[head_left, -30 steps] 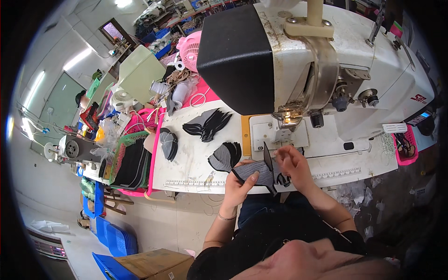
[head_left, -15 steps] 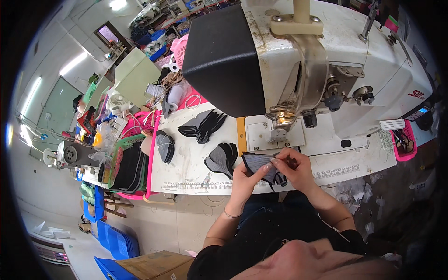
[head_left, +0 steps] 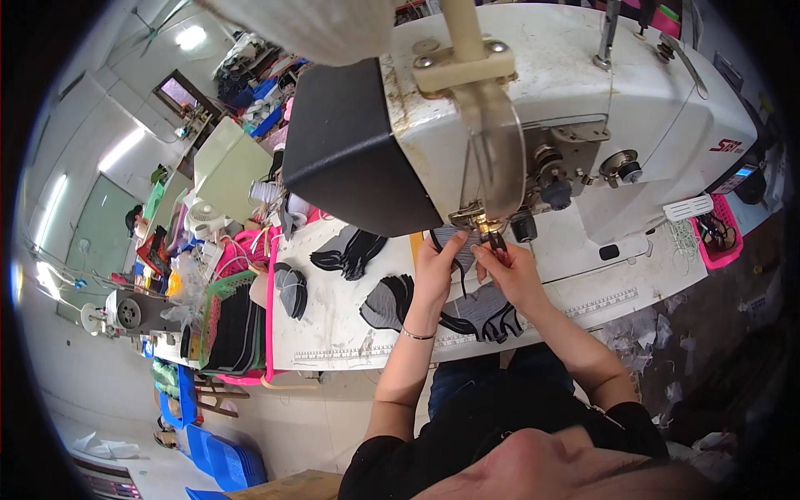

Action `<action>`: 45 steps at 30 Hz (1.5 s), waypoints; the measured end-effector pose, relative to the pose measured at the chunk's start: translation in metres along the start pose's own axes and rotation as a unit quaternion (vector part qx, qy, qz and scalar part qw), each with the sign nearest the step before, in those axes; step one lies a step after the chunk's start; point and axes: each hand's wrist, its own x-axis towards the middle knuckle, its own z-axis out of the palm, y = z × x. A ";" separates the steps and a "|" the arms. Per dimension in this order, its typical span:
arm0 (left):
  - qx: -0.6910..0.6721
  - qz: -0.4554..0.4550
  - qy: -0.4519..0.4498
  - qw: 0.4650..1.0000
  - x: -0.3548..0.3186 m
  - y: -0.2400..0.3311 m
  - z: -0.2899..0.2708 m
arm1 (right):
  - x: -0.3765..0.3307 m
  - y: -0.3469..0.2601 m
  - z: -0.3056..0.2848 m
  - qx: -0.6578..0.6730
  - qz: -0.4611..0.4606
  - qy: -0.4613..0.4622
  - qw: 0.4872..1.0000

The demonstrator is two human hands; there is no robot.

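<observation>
At the needle area of the white sewing machine (head_left: 467, 142), my left hand (head_left: 435, 271) pinches a grey ribbed fabric piece (head_left: 456, 248) with black edging. A narrow black strip hangs down from this piece. My right hand (head_left: 512, 273) is closed at the piece's right edge, thumb against the cloth. Something small and dark shows between its fingers near the lit needle; I cannot make out what it is. Below my hands, more grey pieces with black edging (head_left: 487, 310) lie at the table's front edge. A stack of grey-black pieces (head_left: 388, 302) sits left of my left wrist.
Two more piles of cut pieces, one black and grey (head_left: 350, 252) and one grey (head_left: 290, 290), lie on the white table (head_left: 333, 329). A green basket (head_left: 218, 292) of dark pieces stands at the left. A pink basket (head_left: 723, 233) is at the right end.
Both hands have moved away from the front edge, up to the needle, taking one grey fabric piece along. Other pieces now show where the hands were. The view has shifted somewhat.
</observation>
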 end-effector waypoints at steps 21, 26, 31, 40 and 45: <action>-0.004 -0.005 -0.038 0.999 0.016 -0.006 -0.014 | 0.000 -0.002 0.010 0.041 -0.032 0.019 0.998; 0.008 0.007 -0.034 0.999 0.012 -0.007 -0.012 | -0.002 0.007 0.011 0.048 -0.047 0.022 0.998; 0.013 0.018 -0.034 0.999 0.009 -0.005 -0.010 | -0.004 0.005 0.011 0.045 -0.028 0.022 0.998; 0.019 0.039 0.005 0.999 0.015 -0.004 -0.003 | -0.001 0.000 0.013 0.034 -0.041 0.055 0.997; 0.046 0.060 0.035 0.997 0.022 -0.011 -0.005 | 0.001 0.006 0.012 0.023 -0.061 0.058 0.996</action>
